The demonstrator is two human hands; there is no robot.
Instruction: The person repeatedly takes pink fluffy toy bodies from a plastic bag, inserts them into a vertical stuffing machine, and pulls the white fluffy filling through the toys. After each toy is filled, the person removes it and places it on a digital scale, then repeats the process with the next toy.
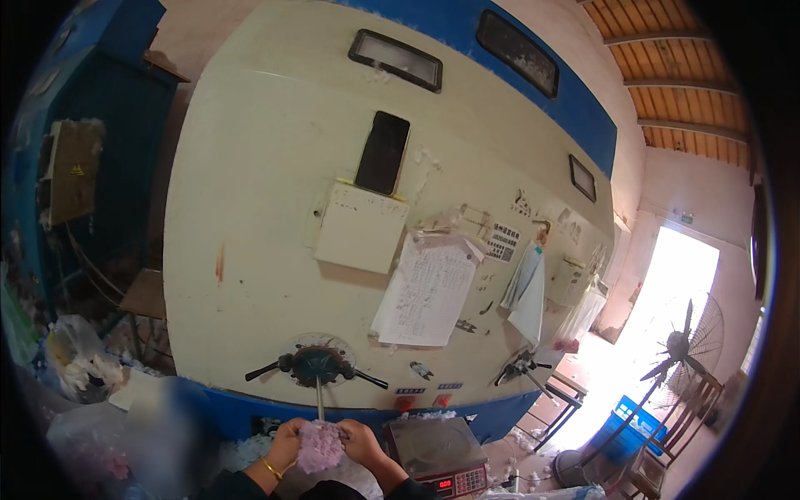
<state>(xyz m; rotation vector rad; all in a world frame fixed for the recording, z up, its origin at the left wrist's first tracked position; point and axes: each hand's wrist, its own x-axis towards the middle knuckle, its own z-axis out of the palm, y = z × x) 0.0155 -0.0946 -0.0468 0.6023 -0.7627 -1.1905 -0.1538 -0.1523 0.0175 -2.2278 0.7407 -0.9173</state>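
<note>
A pink fluffy plush piece (319, 447) is gripped between my two hands at the lower middle of the head view. My left hand (285, 446), with a gold bracelet at the wrist, closes on its left side. My right hand (363, 443) pinches its upper right edge. Directly above it, a thin metal tube (320, 402) points down from a dark round fitting (317, 365) with two black handles on a large cream machine (250, 208). The tube's lower end meets the plush's top edge; whether it goes inside is hidden.
A digital scale (437, 446) with a lit red display stands right of my hands. White fluff and plastic bags (79, 354) lie at the left. Written paper sheets (429, 287) and a phone (383, 152) are on the machine front. Farther right are a fan (679, 346) and blue crate (632, 429).
</note>
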